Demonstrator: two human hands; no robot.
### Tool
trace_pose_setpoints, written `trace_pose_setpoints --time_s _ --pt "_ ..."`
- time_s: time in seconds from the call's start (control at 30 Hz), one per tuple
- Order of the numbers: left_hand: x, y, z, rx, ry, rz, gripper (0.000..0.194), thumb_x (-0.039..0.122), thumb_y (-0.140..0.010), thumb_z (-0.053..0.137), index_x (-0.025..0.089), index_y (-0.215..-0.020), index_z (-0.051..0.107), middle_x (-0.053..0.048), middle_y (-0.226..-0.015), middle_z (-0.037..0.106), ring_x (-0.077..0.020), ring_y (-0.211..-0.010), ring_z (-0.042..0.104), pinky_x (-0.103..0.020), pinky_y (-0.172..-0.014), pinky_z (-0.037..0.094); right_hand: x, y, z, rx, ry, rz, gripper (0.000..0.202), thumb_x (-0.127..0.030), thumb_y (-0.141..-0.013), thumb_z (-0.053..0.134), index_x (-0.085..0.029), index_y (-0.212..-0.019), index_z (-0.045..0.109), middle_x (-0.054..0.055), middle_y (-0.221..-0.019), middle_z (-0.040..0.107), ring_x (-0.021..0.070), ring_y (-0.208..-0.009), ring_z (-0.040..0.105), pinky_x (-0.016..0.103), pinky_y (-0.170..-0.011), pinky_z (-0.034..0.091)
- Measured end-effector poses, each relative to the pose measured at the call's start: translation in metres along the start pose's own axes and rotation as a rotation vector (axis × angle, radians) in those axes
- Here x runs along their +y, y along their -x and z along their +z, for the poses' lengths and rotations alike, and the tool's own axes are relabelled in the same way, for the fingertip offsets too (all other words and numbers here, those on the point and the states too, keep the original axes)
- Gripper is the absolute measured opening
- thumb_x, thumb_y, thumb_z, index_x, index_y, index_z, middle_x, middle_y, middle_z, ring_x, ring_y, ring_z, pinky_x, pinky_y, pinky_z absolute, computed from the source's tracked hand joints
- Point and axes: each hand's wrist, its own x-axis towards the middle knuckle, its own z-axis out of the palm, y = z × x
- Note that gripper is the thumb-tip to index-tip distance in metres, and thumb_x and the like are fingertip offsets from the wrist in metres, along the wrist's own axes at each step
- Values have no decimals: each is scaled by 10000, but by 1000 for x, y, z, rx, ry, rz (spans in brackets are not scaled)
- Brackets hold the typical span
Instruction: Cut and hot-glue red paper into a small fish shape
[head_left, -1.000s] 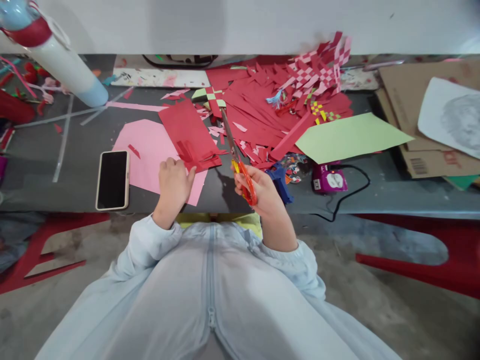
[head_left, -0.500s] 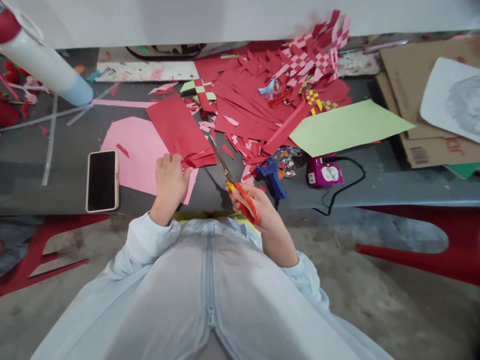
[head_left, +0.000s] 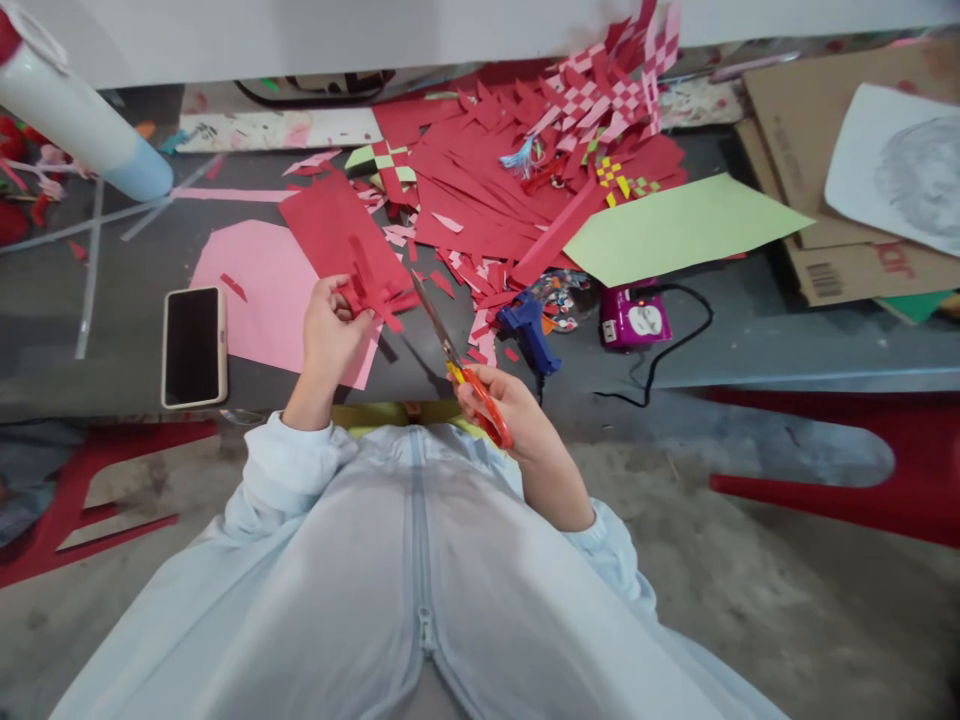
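Pinched in my left hand [head_left: 334, 325] are several narrow red paper strips [head_left: 379, 297], crossing each other and lifted a little over the table. Beneath them lies a red paper sheet [head_left: 330, 225], overlapping a larger pink paper sheet [head_left: 259, 270]. My right hand [head_left: 504, 410] grips a pair of scissors [head_left: 454, 355] by the orange handles. The blades point up and away, look closed, and touch no paper. Right of the scissors lie pink and red scraps [head_left: 487, 290] and a blue glue gun [head_left: 532, 330].
A phone [head_left: 194, 347] lies at the left edge, with a bottle [head_left: 90, 110] behind it. Red paper pieces [head_left: 480, 190] are heaped at the back. To the right are a green sheet [head_left: 682, 228], a purple box with a cable [head_left: 636, 318] and cardboard [head_left: 795, 150].
My left hand has picked up the red strips and raised them slightly off the sheet. The scissors stay nearly where they were. The whole view has shifted a little.
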Motion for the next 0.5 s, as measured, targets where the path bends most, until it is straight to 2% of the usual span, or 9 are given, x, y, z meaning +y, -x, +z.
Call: trace_pose_setpoints --time_s 0.07,0.13,0.23,0.33,0.5 --pt "4 0 0 -60 300 -96 460 78 -617 705 205 -1035 559 35 -795 655 -170 -816 688 -328 -807 545 4 2 -1 -36 23 -21 520 -521 -539 906 -208 -849 628 -84 -600 497 49 -481 375 219 -453 303" --pt "9 1 -1 -113 457 -140 434 129 -632 737 206 -1021 563 14 -859 698 -179 -866 711 -347 -848 560 7 4 -2 -89 35 -49 565 -601 -576 865 -213 -906 622 -81 -611 477 54 -489 350 225 -456 281" --pt "21 1 -2 -133 524 -143 426 186 -668 764 218 -1032 544 -5 -905 718 -194 -869 726 -355 -831 569 9 6 -2 -168 52 -98 607 -691 -641 787 -224 -971 583 -64 -682 452 63 -529 335 237 -480 268" --pt "39 -4 -3 -147 602 -97 424 150 -694 767 222 -1042 535 -3 -882 696 -205 -863 730 -347 -795 564 5 6 -1 -236 85 -148 589 -722 -704 721 -232 -976 538 -35 -775 443 80 -591 362 251 -520 302" --pt "75 -18 -1 -248 669 16 402 74 -758 701 222 -1098 546 11 -849 675 -193 -838 734 -334 -755 565 -5 2 0 -308 232 -271 573 -746 -801 599 -249 -1059 477 -13 -848 426 117 -667 386 284 -586 345"
